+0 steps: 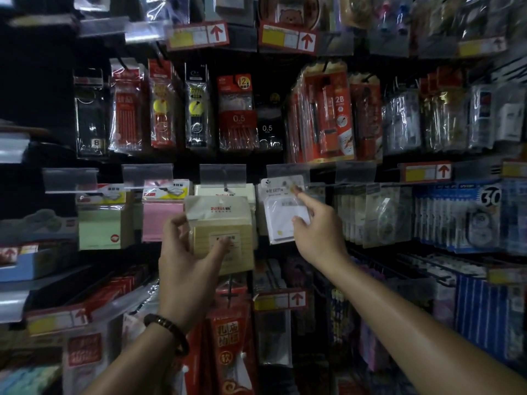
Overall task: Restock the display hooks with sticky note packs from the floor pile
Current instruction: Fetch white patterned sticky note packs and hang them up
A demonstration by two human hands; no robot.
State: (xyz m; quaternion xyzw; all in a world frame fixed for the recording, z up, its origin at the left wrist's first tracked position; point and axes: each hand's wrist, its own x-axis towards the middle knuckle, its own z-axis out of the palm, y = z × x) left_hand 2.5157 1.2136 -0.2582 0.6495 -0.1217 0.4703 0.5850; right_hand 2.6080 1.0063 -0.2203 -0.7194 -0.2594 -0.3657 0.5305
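Left hand (185, 260): a yellow sticky note pack (222, 223) is grasped, with the thumb laid across its front label and the fingers curled round its left edge.
Yellow pack: it is held upright in the air, just in front of the matching cream packs (225, 191) hung on the middle hook.
Right hand (316, 232): the forefinger is stretched to the top of a white pack (281, 212) on the next hook to the right, and the thumb is set against its front. Whether it is pinched cannot be told.
Neighbours: a pink pack (162, 220) and a green pack (99, 226) are hung to the left.
Left wrist: a dark bracelet (168, 329) is worn.
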